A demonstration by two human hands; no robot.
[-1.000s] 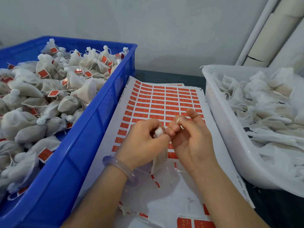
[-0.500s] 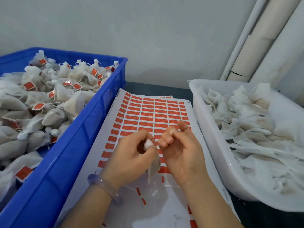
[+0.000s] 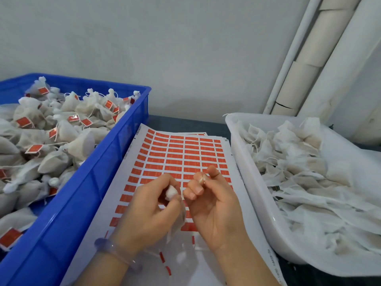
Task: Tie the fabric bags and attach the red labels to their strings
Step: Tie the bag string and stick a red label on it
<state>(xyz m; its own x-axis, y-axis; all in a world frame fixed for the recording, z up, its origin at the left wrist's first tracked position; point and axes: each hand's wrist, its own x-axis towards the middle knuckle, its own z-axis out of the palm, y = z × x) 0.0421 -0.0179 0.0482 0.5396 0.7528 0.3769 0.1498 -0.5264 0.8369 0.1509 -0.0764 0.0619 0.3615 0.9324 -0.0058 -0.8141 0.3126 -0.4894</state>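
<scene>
- The blue crate (image 3: 86, 182) runs off the left and bottom edges.
- The white tub (image 3: 247, 172) is cut by the right edge.
- Print on the red labels (image 3: 175, 155) is too small to read.
- The left hand (image 3: 148, 211) hides the middle of the fabric bag (image 3: 171, 191).
- The string (image 3: 202, 179) is a pale speck in the pinch of the right hand (image 3: 214, 205), too thin to trace to the bag.
- The hands and forearms cover the near end of the label sheet (image 3: 121, 182).

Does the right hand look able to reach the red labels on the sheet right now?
Probably yes: the right hand sits just over the label sheet, nothing between them, though its fingertips seem to pinch the string.
</scene>
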